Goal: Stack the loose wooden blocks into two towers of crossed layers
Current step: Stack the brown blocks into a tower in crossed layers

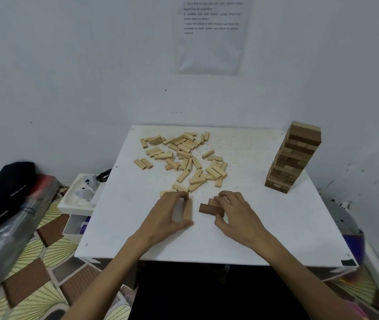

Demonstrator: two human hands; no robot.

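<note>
Left hand (163, 215) pinches a pale oblong block (188, 210); right hand (238, 211) grips darker blocks (207, 208) (fingers (226, 194) curled).

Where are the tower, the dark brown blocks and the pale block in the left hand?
Block tower (292, 158): head view, middle of its facing side.
Dark brown blocks (209, 209): head view, side of the front block.
Pale block (188, 210): head view, middle of its long side.

Loose blocks (183, 158) ahead, tower (293, 158) far right

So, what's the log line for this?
left hand grips pale block | right hand grips dark blocks | one tower standing | pile loose
</note>
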